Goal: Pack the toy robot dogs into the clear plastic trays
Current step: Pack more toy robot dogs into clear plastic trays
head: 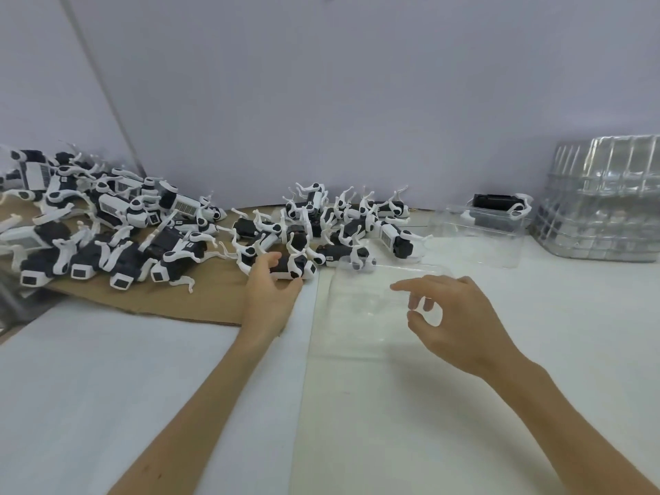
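Note:
Several black-and-white toy robot dogs lie heaped on the table, one pile at the left (107,223) and another at the middle (343,219). My left hand (269,294) grips the nearest dog (291,267) at the edge of the brown cardboard, thumb and fingers curled round its body. A clear plastic tray (375,301) lies flat in front of me on the white sheet. My right hand (453,316) hovers over that tray with fingers loosely spread, holding nothing. Further back, another clear tray (475,234) holds a dog (500,205).
A tall stack of clear trays (603,201) stands at the far right. Brown cardboard (200,298) lies under the left pile. A plain wall closes the back of the table. White table surface (107,369) stretches toward me.

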